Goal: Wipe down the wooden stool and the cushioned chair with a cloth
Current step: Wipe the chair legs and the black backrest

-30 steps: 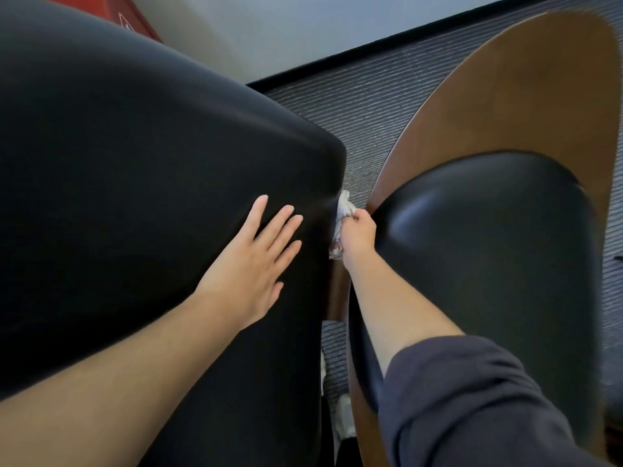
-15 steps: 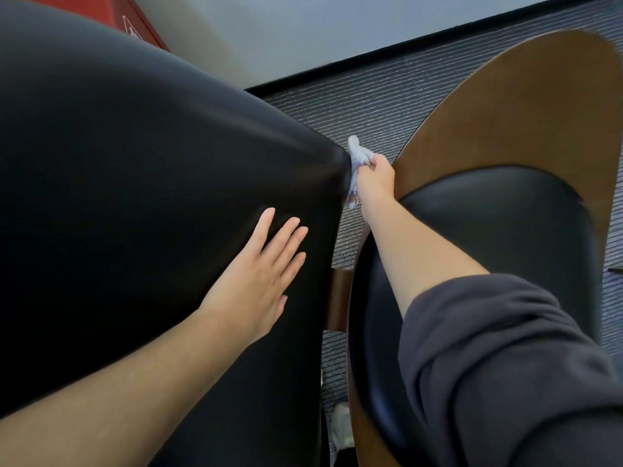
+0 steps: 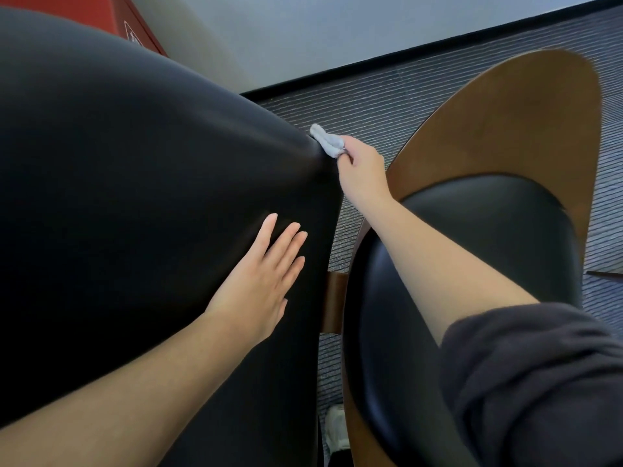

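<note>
the small pale cloth (image 3: 326,142) is pinched in the right hand (image 3: 360,166) against the far right corner of the black cushioned chair (image 3: 135,183). the left hand (image 3: 261,281) lies released, flat on the cushion, nearer and left of the cloth.

Black, smooth and slightly glossy cushioned chair back (image 3: 135,197). Pale grey-white cloth (image 3: 326,140). Warm brown wooden shell (image 3: 499,129) around a second black padded seat (image 3: 472,251). Grey carpet (image 3: 354,106) patterned with fine lighter horizontal stripes. Black skirting strip (image 3: 404,52) beneath a pale grey wall (image 3: 337,25). Dark charcoal sleeve (image 3: 539,382). Red box (image 3: 135,18) carrying a small white mark, top left.
</note>
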Demonstrator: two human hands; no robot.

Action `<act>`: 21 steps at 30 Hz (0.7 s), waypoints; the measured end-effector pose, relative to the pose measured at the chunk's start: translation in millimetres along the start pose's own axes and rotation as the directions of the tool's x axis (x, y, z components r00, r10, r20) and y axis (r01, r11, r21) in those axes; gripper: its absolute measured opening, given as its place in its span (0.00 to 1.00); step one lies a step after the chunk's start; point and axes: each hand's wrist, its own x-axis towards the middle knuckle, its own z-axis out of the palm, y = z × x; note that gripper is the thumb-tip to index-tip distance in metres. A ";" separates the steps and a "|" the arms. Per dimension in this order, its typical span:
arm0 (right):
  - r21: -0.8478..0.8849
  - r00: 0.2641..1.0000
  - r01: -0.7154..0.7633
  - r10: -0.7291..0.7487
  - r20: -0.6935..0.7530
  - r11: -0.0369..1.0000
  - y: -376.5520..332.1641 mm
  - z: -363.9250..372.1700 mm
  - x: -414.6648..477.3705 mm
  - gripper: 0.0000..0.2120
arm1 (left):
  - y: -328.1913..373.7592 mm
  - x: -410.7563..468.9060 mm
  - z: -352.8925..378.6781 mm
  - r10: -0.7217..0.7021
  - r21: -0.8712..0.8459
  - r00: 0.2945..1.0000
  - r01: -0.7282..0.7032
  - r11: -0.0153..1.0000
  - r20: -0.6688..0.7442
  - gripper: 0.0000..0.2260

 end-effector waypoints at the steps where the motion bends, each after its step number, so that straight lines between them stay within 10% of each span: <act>1: -0.021 1.000 -0.007 0.007 -0.008 1.000 -2.9 0.3 -0.8 0.16 | -0.3 -0.2 -0.7 0.002 -0.004 1.000 -0.002 1.000 0.005 0.31; 21: -0.041 0.986 0.158 -0.155 0.059 0.987 -153.0 -7.5 -41.0 0.17 | -73.9 -102.8 -37.5 -0.092 -0.035 0.992 0.095 0.995 0.086 0.29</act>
